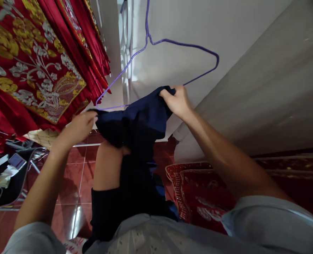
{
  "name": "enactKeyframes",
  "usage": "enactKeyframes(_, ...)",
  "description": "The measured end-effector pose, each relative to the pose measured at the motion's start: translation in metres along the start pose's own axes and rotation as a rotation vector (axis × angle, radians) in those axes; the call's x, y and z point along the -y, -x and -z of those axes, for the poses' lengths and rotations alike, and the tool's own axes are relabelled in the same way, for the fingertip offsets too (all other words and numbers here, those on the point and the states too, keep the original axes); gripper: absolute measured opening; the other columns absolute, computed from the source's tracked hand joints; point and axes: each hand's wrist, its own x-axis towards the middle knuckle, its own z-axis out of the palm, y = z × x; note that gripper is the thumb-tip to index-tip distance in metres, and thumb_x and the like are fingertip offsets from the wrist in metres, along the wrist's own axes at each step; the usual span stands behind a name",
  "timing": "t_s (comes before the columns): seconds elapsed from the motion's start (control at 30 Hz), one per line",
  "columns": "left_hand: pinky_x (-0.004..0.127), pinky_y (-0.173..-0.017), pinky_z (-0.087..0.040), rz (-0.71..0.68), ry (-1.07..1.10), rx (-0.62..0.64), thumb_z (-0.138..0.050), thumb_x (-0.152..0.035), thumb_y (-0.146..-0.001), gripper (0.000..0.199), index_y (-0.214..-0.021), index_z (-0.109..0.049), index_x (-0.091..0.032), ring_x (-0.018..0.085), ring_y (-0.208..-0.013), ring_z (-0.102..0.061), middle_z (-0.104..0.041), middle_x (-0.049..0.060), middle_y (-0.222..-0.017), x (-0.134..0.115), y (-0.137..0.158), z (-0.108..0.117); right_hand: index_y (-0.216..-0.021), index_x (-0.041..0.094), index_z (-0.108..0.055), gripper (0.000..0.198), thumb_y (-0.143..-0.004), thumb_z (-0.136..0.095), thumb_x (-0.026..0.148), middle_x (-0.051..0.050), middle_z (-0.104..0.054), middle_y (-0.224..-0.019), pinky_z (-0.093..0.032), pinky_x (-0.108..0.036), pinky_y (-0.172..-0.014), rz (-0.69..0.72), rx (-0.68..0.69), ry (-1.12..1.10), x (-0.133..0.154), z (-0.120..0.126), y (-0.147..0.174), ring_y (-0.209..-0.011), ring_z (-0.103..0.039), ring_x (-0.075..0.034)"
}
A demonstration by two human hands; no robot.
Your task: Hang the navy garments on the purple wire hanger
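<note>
A dark navy garment is stretched between my two hands, its upper edge running close under a purple wire hanger. My left hand pinches the garment's left corner, just below the hanger's left end. On the other side my right hand grips the right corner, thumb on top, a little higher than the left. The hanger hangs in front of a pale wall, and its lower bar passes partly behind the cloth. The garment's lower part drops in dark folds toward my bent knee, where it blends with my dark shorts.
Red cloths with gold and silver embroidery hang at the upper left. Below them, a black chair bears a phone and crumpled wrappers. Red beaded fabric lies at the right, beside a greyish surface. The floor has red tiles.
</note>
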Motion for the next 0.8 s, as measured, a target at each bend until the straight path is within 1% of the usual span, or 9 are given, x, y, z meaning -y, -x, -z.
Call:
enactKeyframes(0.07,0.04,-0.106,-0.044,-0.132,-0.069,0.032,-0.061,-0.005,-0.09,0.02,-0.077,-0.065,-0.019,0.023,-0.097,-0.064,-0.066,0.003,-0.088,-0.015,-0.019,0.009,-0.051,0.022,-0.032,0.048,-0.081,-0.069,0.028,0.004,-0.028,-0.053,-0.031,-0.027,-0.049,0.002,-0.024,-0.028,0.012,0.002,0.009,-0.054,-0.028,-0.009)
enactKeyframes(0.17,0.039,-0.117,-0.036,-0.238,0.053,-0.088,-0.058,-0.009,-0.097,0.016,-0.096,-0.067,-0.022,0.023,-0.122,-0.058,-0.068,0.002,-0.11,-0.049,-0.044,0.009,-0.052,0.022,-0.031,0.046,-0.082,-0.066,0.028,0.004,-0.029,-0.053,-0.028,-0.027,-0.048,-0.047,0.013,-0.058,0.027,-0.012,0.023,-0.053,-0.03,-0.01)
enactKeyframes(0.27,0.035,-0.116,-0.037,-0.184,0.239,-0.027,-0.064,-0.002,-0.092,0.025,-0.109,-0.067,-0.02,0.021,-0.119,-0.06,-0.07,0.001,-0.104,-0.069,-0.066,-0.002,-0.055,0.022,-0.032,0.041,-0.085,-0.059,0.026,0.003,-0.034,-0.054,-0.033,-0.029,-0.052,-0.097,0.105,-0.07,0.036,-0.033,0.037,-0.054,-0.036,-0.011)
enactKeyframes(0.4,0.032,-0.117,-0.033,-0.184,0.175,-0.041,-0.061,0.006,-0.09,0.029,-0.107,-0.069,-0.016,0.019,-0.112,-0.057,-0.071,0.002,-0.109,-0.056,-0.09,-0.007,-0.077,0.021,-0.058,0.011,-0.087,-0.056,0.027,-0.004,-0.063,-0.08,-0.051,-0.036,-0.081,0.094,0.076,-0.024,0.041,-0.037,0.047,-0.083,-0.062,-0.021)
enactKeyframes(0.5,0.034,-0.115,-0.034,-0.24,-0.026,-0.061,-0.056,0.0,-0.095,0.024,-0.103,-0.07,-0.018,0.02,-0.106,-0.056,-0.068,0.003,-0.108,-0.038,-0.099,0.002,-0.12,0.023,-0.062,0.035,-0.085,-0.06,0.026,-0.011,-0.064,-0.128,-0.047,-0.047,-0.104,0.143,-0.172,0.021,0.04,-0.011,0.043,-0.13,-0.055,-0.029)
enactKeyframes(0.57,0.036,-0.115,-0.035,-0.27,-0.138,-0.044,-0.059,-0.008,-0.097,0.016,-0.104,-0.069,-0.018,0.022,-0.104,-0.055,-0.066,0.004,-0.103,-0.033,-0.102,0.009,-0.125,0.025,-0.062,0.041,-0.084,-0.064,0.031,-0.012,-0.062,-0.136,-0.047,-0.053,-0.105,0.086,-0.289,0.022,0.037,0.015,0.035,-0.137,-0.051,-0.032)
enactKeyframes(0.63,0.039,-0.115,-0.035,-0.299,-0.213,-0.017,-0.06,-0.02,-0.1,0.009,-0.104,-0.067,-0.017,0.023,-0.104,-0.055,-0.063,0.005,-0.1,-0.032,-0.103,0.016,-0.108,0.023,-0.071,0.03,-0.082,-0.071,0.037,-0.014,-0.07,-0.12,-0.051,-0.055,-0.1,0.001,-0.239,-0.063,0.034,0.042,0.024,-0.123,-0.061,-0.034)
enactKeyframes(0.7,0.039,-0.112,-0.036,-0.32,-0.253,-0.018,-0.059,-0.031,-0.101,0.016,-0.103,-0.067,-0.017,0.023,-0.107,-0.055,-0.063,0.004,-0.1,-0.032,-0.104,0.023,-0.086,0.021,-0.075,0.023,-0.072,-0.082,0.038,-0.013,-0.075,-0.1,-0.055,-0.051,-0.093,-0.102,-0.069,-0.224,0.037,0.065,0.013,-0.103,-0.07,-0.031)
enactKeyframes(0.8,0.035,-0.1,-0.041,-0.273,-0.239,-0.129,-0.061,-0.046,-0.098,0.027,-0.1,-0.066,-0.02,0.02,-0.102,-0.056,-0.062,0.001,-0.093,-0.025,-0.104,0.027,-0.086,0.023,-0.077,0.018,-0.072,-0.086,0.029,-0.007,-0.077,-0.097,-0.059,-0.039,-0.085,-0.19,0.116,-0.342,0.054,0.083,0.003,-0.096,-0.073,-0.024)
